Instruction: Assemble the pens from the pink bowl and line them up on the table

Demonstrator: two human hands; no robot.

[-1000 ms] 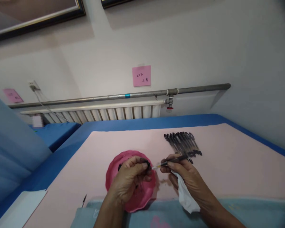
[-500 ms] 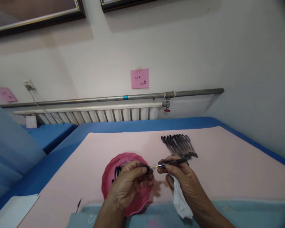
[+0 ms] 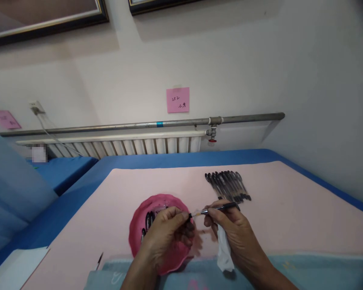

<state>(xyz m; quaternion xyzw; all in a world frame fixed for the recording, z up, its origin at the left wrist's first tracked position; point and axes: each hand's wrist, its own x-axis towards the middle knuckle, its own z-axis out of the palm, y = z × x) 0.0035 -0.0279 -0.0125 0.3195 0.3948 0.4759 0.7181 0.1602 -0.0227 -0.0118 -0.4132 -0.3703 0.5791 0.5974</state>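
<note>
My left hand (image 3: 172,227) is closed in a pinch above the pink bowl, its thumb and finger on a small black part (image 3: 190,216) at the left end of a pen. My right hand (image 3: 228,221) grips the pen (image 3: 226,206) itself, its black end pointing right. Between the two hands a clear, thin section shows. A crumpled white tissue (image 3: 224,251) hangs from the right palm. Dark smudges mark the fingers of both hands. In the pink bowl (image 3: 134,231) lie several black pen parts (image 3: 148,220), some hidden behind my left hand.
Several black pens (image 3: 228,185) lie side by side on the pink table cover (image 3: 305,209). A thin dark-tipped stick (image 3: 99,261) lies near the teal cloth (image 3: 317,270). White paper (image 3: 16,268) is at lower left. A radiator (image 3: 139,145) runs along the wall.
The pen in my right hand has shifted slightly, and the tissue has swung a little left. My left hand keeps its pinch, its other fingers curled more.
</note>
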